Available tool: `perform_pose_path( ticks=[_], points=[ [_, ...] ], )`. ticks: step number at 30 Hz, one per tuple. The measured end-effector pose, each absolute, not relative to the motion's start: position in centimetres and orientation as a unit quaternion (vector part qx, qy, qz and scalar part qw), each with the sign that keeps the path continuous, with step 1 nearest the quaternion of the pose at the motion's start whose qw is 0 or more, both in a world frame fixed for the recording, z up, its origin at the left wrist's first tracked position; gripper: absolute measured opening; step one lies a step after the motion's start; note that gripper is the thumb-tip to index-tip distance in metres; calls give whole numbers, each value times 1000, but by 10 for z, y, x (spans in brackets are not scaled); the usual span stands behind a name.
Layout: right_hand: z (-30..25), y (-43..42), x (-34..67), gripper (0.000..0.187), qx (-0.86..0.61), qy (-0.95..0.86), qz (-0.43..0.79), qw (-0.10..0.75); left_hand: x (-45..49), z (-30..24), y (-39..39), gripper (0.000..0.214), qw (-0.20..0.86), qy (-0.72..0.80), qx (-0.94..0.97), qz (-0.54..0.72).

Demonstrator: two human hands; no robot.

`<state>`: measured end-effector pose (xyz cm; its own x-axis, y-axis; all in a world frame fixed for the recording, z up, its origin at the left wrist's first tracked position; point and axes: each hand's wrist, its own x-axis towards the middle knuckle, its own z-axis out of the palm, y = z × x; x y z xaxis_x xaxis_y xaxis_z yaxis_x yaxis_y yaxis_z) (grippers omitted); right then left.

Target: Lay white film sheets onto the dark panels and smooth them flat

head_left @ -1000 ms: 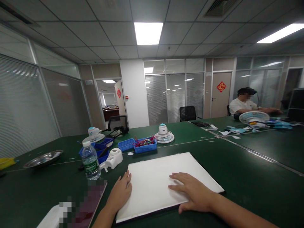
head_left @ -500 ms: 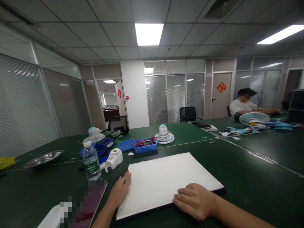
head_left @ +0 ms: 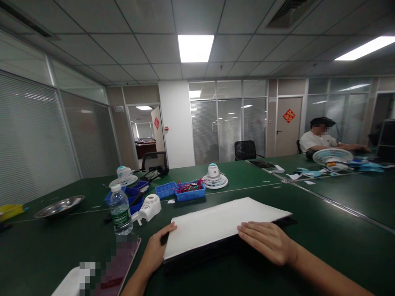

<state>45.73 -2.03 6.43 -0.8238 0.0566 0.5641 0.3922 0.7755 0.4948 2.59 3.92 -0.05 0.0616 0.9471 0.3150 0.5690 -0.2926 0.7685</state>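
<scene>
Head view: I grip white board [head_left: 216, 224], near edge tilted off surface [head_left: 324, 230]; left hand [head_left: 157, 248] fingers curled on left corner, right hand [head_left: 268, 241] fingers flat over near edge.

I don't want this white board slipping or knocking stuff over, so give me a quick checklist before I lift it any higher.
1. Left hand on the near left corner of the white board: ok.
2. Right hand on the near edge: ok.
3. Near edge raised off the green table, far edge down: ok.
4. Water bottle upright, apart from the board: ok.
5. Blue tray beyond the far edge, not touching: ok.
6. What lies under the board: cannot tell.
</scene>
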Motion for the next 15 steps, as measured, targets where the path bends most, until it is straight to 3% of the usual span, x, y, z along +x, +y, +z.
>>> perform_pose_path(
  ticks=[11, 15],
  points=[
    [35, -9, 450, 23, -106, -881, -335, 317, 30, 0, 36, 33, 196, 585, 702, 356],
    [35, -8, 449, 25, -129, -865, -339, 346, 28, -3, 37, 34, 177, 590, 714, 334]
  ],
)
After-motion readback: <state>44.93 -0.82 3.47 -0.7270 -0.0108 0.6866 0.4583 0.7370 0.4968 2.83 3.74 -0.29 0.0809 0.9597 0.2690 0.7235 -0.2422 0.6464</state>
